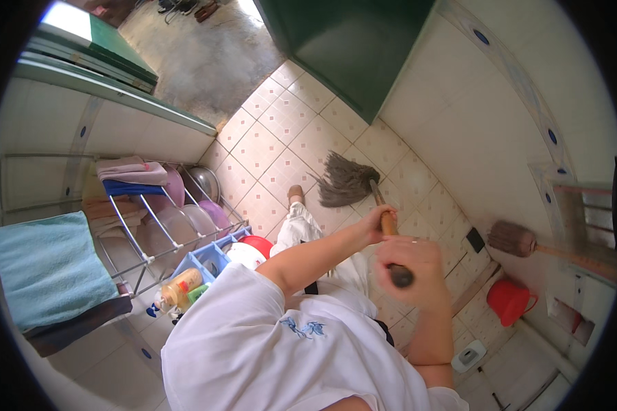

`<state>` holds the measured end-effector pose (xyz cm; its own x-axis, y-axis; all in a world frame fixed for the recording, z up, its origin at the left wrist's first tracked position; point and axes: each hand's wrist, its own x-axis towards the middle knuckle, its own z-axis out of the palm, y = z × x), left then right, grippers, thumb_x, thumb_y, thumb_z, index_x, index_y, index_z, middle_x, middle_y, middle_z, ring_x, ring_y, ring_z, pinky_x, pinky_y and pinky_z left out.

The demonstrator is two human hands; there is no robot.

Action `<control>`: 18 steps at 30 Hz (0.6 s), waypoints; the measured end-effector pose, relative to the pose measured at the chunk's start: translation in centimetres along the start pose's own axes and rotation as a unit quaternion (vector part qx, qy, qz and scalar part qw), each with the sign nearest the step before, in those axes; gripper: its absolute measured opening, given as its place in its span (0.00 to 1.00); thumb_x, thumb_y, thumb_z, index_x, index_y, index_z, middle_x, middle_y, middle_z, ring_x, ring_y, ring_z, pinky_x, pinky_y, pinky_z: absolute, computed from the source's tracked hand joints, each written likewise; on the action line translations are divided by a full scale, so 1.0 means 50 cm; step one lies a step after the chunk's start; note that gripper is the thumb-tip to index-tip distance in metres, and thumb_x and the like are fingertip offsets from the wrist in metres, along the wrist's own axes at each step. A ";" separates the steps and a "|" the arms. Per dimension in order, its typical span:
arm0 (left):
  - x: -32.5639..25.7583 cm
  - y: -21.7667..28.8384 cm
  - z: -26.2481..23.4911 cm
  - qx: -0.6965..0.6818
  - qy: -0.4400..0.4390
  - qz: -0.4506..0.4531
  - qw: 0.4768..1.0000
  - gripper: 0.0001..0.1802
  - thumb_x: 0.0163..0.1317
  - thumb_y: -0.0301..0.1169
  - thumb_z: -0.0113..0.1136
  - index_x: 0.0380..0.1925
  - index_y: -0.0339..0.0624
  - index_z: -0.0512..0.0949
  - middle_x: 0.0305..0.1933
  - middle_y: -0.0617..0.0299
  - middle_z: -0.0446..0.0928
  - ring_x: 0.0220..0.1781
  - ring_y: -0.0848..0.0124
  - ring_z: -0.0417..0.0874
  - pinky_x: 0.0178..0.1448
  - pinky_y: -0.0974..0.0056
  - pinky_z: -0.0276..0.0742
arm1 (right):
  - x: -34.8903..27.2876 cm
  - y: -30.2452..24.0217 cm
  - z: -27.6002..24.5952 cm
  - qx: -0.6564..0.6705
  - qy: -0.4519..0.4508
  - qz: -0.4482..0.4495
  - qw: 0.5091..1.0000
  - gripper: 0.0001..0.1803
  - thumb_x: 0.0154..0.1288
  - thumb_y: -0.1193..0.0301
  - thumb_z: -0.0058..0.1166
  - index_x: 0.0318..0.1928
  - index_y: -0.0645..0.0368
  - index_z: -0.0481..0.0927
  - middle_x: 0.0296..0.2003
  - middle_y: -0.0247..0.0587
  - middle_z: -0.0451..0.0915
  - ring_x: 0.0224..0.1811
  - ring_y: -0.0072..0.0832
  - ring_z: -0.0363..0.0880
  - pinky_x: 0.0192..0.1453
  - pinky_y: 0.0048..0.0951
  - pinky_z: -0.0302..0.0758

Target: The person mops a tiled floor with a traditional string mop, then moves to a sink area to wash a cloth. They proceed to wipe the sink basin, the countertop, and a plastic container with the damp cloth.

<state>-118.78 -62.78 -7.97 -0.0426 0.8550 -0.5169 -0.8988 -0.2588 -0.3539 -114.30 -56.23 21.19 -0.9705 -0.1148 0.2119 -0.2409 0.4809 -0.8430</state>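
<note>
Right hand point(410, 266) fists the top of a wooden-handled grey string mop point(346, 180); left hand point(377, 220) wraps lower; its handle slants up-left, head resting on beige floor tiles point(274, 144)

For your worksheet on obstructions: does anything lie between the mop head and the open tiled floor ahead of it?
Nothing visible does. The mop head rests on bare floor tiles; the person's foot is beside it, at its left. Both hands grip the handle.
</note>
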 end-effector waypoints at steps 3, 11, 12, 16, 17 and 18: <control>-0.036 0.097 0.017 -0.058 -0.027 0.020 0.998 0.10 0.56 0.30 0.59 0.20 0.49 0.68 0.20 0.71 0.72 0.21 0.78 0.73 0.30 0.73 0.75 | 0.077 0.025 0.097 -0.003 -0.041 -0.029 0.999 0.07 0.43 0.80 0.59 0.23 0.58 0.75 0.23 0.36 0.78 0.28 0.36 0.80 0.47 0.37 0.82; -0.185 0.413 0.049 -0.166 -0.079 0.031 0.982 0.13 0.58 0.30 0.59 0.17 0.50 0.68 0.17 0.75 0.71 0.18 0.82 0.73 0.27 0.76 0.76 | 0.375 -0.008 0.274 0.038 -0.108 -0.040 0.993 0.08 0.43 0.80 0.61 0.24 0.58 0.74 0.25 0.35 0.77 0.30 0.34 0.79 0.50 0.41 0.81; -0.217 0.463 0.058 -0.181 -0.084 0.026 0.980 0.14 0.58 0.30 0.59 0.16 0.50 0.68 0.16 0.75 0.71 0.17 0.82 0.73 0.27 0.76 0.76 | 0.420 -0.015 0.297 0.035 -0.123 -0.045 0.991 0.08 0.43 0.80 0.61 0.24 0.58 0.74 0.25 0.35 0.77 0.30 0.35 0.79 0.51 0.41 0.80; -0.337 0.642 0.058 -0.229 -0.139 0.088 0.959 0.15 0.58 0.31 0.60 0.15 0.50 0.68 0.15 0.74 0.71 0.17 0.82 0.73 0.26 0.77 0.75 | 0.581 -0.043 0.414 0.025 -0.176 -0.076 0.981 0.09 0.43 0.79 0.62 0.23 0.57 0.74 0.25 0.36 0.77 0.33 0.35 0.79 0.53 0.41 0.80; -0.368 0.679 0.053 -0.242 -0.168 0.106 0.950 0.16 0.59 0.32 0.60 0.14 0.51 0.68 0.15 0.74 0.71 0.17 0.83 0.72 0.26 0.77 0.75 | 0.614 -0.046 0.445 0.021 -0.190 -0.088 0.978 0.09 0.43 0.79 0.62 0.23 0.57 0.73 0.25 0.36 0.76 0.33 0.34 0.79 0.53 0.40 0.80; -0.393 0.719 0.042 -0.243 -0.184 0.123 0.945 0.16 0.59 0.32 0.59 0.14 0.51 0.68 0.15 0.75 0.70 0.17 0.83 0.72 0.26 0.77 0.75 | 0.644 -0.048 0.475 0.020 -0.198 -0.111 0.974 0.10 0.44 0.79 0.63 0.23 0.57 0.73 0.26 0.35 0.77 0.34 0.34 0.79 0.53 0.41 0.79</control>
<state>-151.18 -87.93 -8.88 -0.4526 0.8180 -0.3551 -0.5403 -0.5684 -0.6205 -145.08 -81.74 18.31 -0.8183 -0.5423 0.1906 -0.4373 0.3721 -0.8187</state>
